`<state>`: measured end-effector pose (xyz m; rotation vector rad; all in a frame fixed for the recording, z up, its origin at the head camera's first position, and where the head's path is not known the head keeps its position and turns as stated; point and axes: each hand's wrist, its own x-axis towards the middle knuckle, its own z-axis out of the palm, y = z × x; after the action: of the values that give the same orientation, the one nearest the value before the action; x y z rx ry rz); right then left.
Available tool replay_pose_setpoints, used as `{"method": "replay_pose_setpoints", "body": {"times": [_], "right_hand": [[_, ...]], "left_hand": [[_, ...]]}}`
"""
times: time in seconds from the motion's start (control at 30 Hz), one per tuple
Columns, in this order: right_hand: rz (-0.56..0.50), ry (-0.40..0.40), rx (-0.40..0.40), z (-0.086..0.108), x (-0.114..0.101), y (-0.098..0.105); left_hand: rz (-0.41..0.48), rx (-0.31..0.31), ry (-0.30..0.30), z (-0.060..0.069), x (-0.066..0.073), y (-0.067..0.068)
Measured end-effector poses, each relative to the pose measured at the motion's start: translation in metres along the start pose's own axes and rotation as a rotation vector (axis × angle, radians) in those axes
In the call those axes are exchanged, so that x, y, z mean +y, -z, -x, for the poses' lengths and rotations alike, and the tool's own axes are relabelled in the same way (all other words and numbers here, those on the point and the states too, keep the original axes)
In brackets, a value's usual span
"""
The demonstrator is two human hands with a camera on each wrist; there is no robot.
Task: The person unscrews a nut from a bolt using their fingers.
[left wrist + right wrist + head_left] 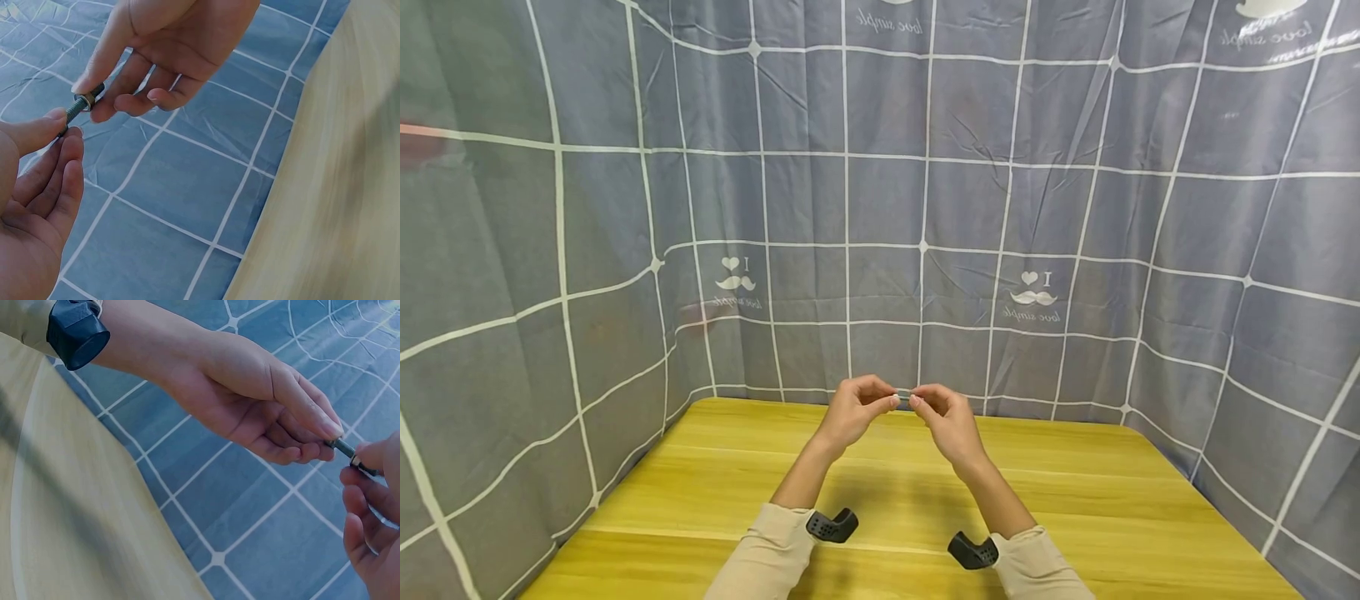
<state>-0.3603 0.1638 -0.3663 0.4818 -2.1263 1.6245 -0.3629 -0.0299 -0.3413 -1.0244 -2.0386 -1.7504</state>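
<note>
Between the fingers of my left hand [848, 414] and those of my right hand [957, 425], a small threaded bolt [76, 109] is held in the air, clear of the table [1112, 500]. Each thumb pinches one end against the fingertips; a short length of thread is exposed between the two grips. A ring [84, 101] sits on the bolt just beside my right fingers. The remaining fingers of both hands are loosely bent; the covered ends of the bolt are partly hidden. At each inner wrist a black device is mounted, one on the left [832, 526] and one on the right [973, 551], adjoining a beige sleeve [771, 542]. Below my forearms lies the table, yellow with a wood-grain surface. Beyond it and along both sides hangs a grey curtain [883, 200] with white grid lines and mirrored lettering.
</note>
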Motion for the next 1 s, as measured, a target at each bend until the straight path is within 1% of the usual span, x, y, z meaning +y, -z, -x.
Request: {"method": "replay_pose_setpoints", "body": {"times": [0.17,0.3,0.37,0.53,0.8,1.0], "right_hand": [[-0.015,0.006,-0.009,0.0016,-0.0011,0.0],[0.008,-0.018,0.004,0.0006,-0.0004,-0.0008],[0.009,-0.009,0.007,-0.0002,-0.0002,-0.0009],[-0.013,0.017,0.0,-0.0006,0.0008,-0.0003],[-0.045,0.017,-0.001,0.0018,0.0014,0.0021],[-0.067,0.02,0.01,0.0009,-0.0009,0.0017]], "left_hand": [[0.022,0.003,0.014,-0.0005,-0.0007,0.0008],[0.011,0.006,0.009,-0.001,-0.0016,0.0004],[0.001,0.007,0.003,-0.001,-0.0021,0.0001],[0.001,0.015,0.005,-0.0006,-0.0026,0.0008],[0.005,0.002,0.0,-0.0003,-0.0022,0.0017],[-0.009,0.007,-0.007,-0.0007,0.0001,0.0018]]}}
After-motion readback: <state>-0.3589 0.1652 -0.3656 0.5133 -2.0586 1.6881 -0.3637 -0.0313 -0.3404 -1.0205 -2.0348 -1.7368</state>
